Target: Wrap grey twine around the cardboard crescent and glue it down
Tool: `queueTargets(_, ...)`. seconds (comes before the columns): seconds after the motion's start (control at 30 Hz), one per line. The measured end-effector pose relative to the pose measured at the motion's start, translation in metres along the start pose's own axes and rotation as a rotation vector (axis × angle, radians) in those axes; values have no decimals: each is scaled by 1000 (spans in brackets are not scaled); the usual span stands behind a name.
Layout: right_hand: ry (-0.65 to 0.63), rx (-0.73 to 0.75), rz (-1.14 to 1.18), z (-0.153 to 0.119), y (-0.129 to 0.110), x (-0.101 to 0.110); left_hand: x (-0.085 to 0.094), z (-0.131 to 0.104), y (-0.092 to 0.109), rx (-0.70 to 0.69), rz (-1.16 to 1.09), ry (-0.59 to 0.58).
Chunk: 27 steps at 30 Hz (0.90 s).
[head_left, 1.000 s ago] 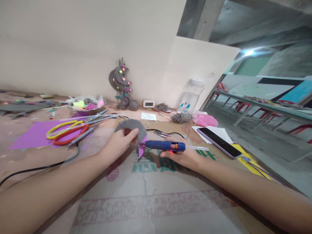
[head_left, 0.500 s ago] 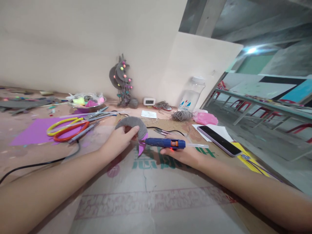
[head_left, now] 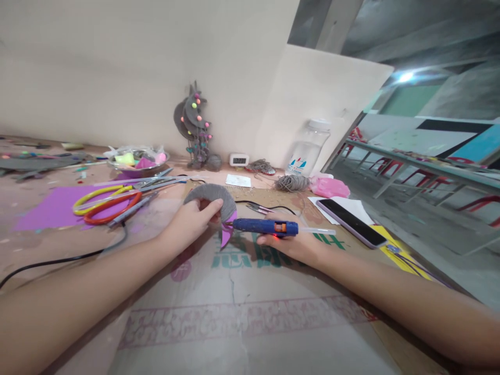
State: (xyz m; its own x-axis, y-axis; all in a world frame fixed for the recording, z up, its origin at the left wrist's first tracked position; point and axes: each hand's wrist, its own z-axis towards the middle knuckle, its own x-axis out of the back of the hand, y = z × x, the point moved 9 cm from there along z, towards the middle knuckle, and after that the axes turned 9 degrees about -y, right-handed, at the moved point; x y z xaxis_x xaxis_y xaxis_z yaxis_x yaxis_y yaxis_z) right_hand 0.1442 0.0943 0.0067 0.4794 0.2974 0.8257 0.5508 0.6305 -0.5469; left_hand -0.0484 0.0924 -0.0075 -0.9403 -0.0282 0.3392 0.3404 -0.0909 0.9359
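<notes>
My left hand (head_left: 197, 219) pinches a crescent (head_left: 213, 195) wound in grey yarn, thumb on its face. The crescent's lower tip (head_left: 226, 237) is bare purple. My right hand (head_left: 281, 242) is wrapped round a blue glue gun (head_left: 265, 227), which lies sideways with its nozzle at the purple part, close to where the yarn ends. A clear glue stick (head_left: 318, 230) sticks out of the gun's rear, and a small red light glows beneath its body. Some fingers of my right hand are hidden behind the gun.
Scissors (head_left: 107, 204) lie on purple sheet (head_left: 47, 208) at left, near a bowl (head_left: 136, 162). Behind are a moon ornament (head_left: 193, 125), clock (head_left: 239, 159), yarn (head_left: 291, 183) and bottle (head_left: 307, 151). A phone (head_left: 351, 223) rests at right. A black cable (head_left: 50, 265) crosses the left side.
Both hands keep their grips, and the glue gun's nozzle stays at the purple tip. The view has shifted very slightly; the crescent looks turned a little more face-on.
</notes>
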Motion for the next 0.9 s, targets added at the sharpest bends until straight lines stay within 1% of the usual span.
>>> queueTargets(0.2, -12, 2, -25, 0, 2, -1, -2, 2, -4, 2, 7, -21)
queueTargets(0.47, -10, 15, -25, 0, -2, 1, -3, 0, -1, 36, -12, -24)
queueTargets(0.63, 0, -29, -4, 0, 0, 3, -3, 2, -5, 50, -60, -26)
queueTargets(0.73, -6, -43, 51, 0, 1, 2, -5, 2, -6, 40, -97, -47)
queueTargets(0.83, -24, -86, 108, -1, 5, 0, -6, 3, -7, 35, -139, -55)
queueTargets(0.9, -22, -116, 102, -1, 8, 0, -6, 3, -8, 39, -157, -60)
